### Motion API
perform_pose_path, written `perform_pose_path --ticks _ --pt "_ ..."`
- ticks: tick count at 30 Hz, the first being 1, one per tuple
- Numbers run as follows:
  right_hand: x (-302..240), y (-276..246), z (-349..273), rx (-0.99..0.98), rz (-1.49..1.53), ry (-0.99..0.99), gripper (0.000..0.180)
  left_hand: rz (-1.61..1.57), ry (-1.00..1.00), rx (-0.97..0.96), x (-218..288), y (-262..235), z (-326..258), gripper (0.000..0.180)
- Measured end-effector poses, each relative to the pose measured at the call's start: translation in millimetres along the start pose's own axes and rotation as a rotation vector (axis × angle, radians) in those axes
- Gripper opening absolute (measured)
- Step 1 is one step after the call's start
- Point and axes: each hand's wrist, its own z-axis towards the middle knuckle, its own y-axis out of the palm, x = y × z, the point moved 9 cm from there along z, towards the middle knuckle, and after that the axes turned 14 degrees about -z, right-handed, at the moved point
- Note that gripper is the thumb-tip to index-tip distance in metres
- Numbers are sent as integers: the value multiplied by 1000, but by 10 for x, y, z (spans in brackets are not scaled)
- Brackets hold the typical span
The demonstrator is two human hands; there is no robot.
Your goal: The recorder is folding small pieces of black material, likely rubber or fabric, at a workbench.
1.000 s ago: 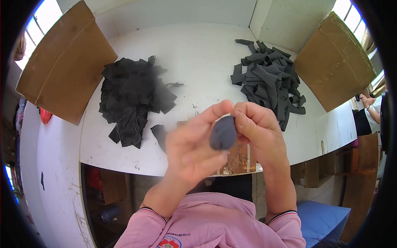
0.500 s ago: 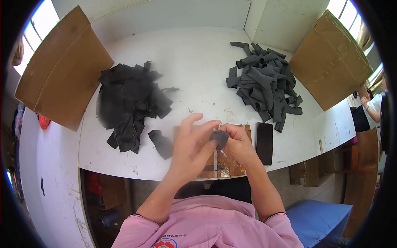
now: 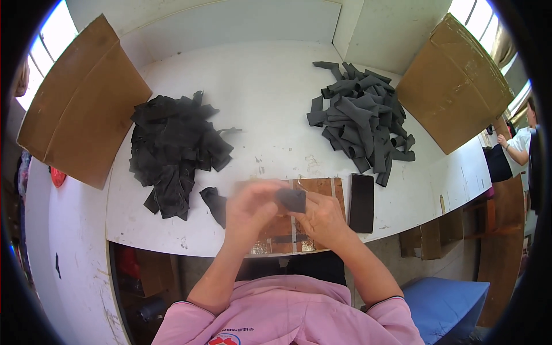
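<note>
Between my hands is a small dark grey fabric piece (image 3: 292, 200), folded or rolled. My right hand (image 3: 326, 219) grips its right side with fingers and thumb closed. My left hand (image 3: 248, 211), smeared by motion, curls round its left end; its fingertips are partly blurred. Both hands are just above a brown board (image 3: 323, 187) with pale strips, at the table's front edge. Beside my left hand, a single dark fabric piece (image 3: 213, 204) lies on the white table (image 3: 264, 121), partly covered by that hand.
At the left is a heap of flat black fabric pieces (image 3: 172, 138); at the right, a pile of dark grey tube-like pieces (image 3: 368, 112). A black rectangular object (image 3: 361, 204) lies beside the board. Cardboard panels (image 3: 80, 106) (image 3: 457, 86) flank the table. Another person (image 3: 520, 144) is at far right.
The fabric piece has shifted slightly left and down and now appears more sideways. My left hand has moved from spread fingers to curled round it. The right hand still grips it.
</note>
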Motion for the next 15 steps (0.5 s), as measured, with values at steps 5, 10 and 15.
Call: perform_pose_path --ticks 5,10,15 --pt "-114 -172 72 76 125 -13 14 89 -129 -100 -85 153 108 21" --pt "215 306 -251 20 265 142 18 687 -374 -494 -254 577 238 9" --pt "112 233 -151 -88 124 164 18 698 -126 -349 10 546 160 10"
